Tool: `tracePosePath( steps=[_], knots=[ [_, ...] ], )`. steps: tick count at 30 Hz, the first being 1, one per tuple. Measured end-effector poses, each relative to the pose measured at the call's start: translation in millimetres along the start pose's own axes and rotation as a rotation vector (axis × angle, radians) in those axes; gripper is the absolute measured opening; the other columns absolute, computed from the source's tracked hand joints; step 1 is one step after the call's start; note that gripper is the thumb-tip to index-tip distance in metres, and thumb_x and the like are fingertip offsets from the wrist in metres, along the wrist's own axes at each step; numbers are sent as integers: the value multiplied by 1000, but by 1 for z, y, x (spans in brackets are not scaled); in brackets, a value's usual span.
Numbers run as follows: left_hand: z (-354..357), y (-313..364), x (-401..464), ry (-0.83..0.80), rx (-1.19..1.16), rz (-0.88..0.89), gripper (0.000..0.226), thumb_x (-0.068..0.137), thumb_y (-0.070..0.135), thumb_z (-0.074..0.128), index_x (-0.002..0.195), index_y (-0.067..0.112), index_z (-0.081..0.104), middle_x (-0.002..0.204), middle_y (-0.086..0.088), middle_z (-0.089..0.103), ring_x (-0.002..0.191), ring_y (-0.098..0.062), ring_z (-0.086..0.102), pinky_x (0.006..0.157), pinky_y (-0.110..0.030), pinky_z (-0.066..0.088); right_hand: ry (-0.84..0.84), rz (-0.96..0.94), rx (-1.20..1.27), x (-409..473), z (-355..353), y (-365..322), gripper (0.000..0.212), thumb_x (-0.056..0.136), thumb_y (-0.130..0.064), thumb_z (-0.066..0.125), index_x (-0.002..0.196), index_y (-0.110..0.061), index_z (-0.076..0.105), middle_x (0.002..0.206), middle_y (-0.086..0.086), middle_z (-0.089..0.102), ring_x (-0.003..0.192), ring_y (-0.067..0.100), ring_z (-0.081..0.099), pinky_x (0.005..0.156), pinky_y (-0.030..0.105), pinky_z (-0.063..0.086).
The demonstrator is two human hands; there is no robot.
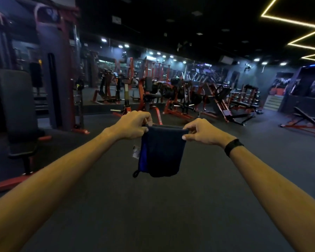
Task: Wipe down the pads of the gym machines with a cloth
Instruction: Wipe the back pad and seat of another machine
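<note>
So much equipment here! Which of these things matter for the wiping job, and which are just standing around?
For the job:
- dark blue cloth, pinched at its top corners by the left hand and right hand
- padded seat and backrest on the machine at the left

Just around:
- black wristband
- red machine frames across the floor
- yellow ceiling light strips

A dark rubber floor (153, 215) fills the lower part of the view and runs back to the far wall. On its left side stands a machine with a black padded seat (16, 106) on a red base frame (9, 182), beside a tall weight-stack tower (58, 79). Across the middle distance a row of red-framed machines (180, 99) rests directly on it. At the right edge an adjustable bench (305, 120) with red feet sits on it, near a short flight of steps (273, 102)
</note>
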State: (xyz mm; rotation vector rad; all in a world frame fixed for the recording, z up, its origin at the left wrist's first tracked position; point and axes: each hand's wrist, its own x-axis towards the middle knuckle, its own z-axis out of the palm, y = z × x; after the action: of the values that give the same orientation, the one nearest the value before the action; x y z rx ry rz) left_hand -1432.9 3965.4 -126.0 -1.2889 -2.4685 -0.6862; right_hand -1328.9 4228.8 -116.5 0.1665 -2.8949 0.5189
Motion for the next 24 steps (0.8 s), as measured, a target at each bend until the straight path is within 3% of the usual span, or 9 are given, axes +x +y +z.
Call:
tracePosePath(
  steps=[3, 7, 10, 15, 20, 24],
  knots=[
    [5, -27, 69, 75, 45, 2, 15, 90, 12, 69, 99, 20, 60, 88, 11, 58, 77, -8, 50, 61, -24, 35, 28, -47, -11, 72, -26, 38, 6, 91, -20, 74, 96, -21, 74, 87, -3, 70, 79, 14, 63, 80, 47, 56],
    [30, -80, 140, 109, 77, -35, 15, 90, 14, 68, 100, 21, 59, 99, 3, 66, 88, -15, 57, 70, -32, 39, 11, -76, -37, 156, -24, 91, 17, 91, -25, 74, 107, -20, 74, 90, -6, 68, 82, 15, 63, 82, 45, 56],
    [57, -123, 192, 97, 67, -42, 18, 90, 14, 68, 96, 26, 56, 99, 5, 64, 86, -13, 56, 69, -31, 38, 2, -96, -43, 215, -11, 134, 27, 91, -30, 74, 114, -17, 73, 97, -2, 67, 87, 15, 63, 85, 44, 56],
    [103, -199, 301, 90, 60, -29, 17, 89, 11, 69, 92, 21, 56, 88, 6, 61, 77, -16, 54, 64, -34, 38, -13, -130, -71, 325, -7, 208, 12, 92, -26, 73, 103, -19, 75, 91, -5, 70, 83, 9, 63, 82, 43, 56],
    [115, -264, 419, 118, 13, -14, 20, 87, 8, 68, 86, 25, 56, 81, 14, 59, 71, -4, 53, 62, -33, 37, 0, -124, -146, 442, -37, 265, 18, 92, -25, 73, 107, -14, 74, 96, 5, 71, 87, 18, 65, 84, 48, 55],
    [137, -318, 514, 107, -28, 41, 25, 85, 3, 67, 84, 26, 57, 87, 11, 61, 77, -10, 56, 68, -38, 48, 10, -105, -143, 524, -44, 320, 22, 92, -24, 73, 111, -12, 74, 106, 7, 72, 95, 21, 66, 88, 47, 55]
  ],
)
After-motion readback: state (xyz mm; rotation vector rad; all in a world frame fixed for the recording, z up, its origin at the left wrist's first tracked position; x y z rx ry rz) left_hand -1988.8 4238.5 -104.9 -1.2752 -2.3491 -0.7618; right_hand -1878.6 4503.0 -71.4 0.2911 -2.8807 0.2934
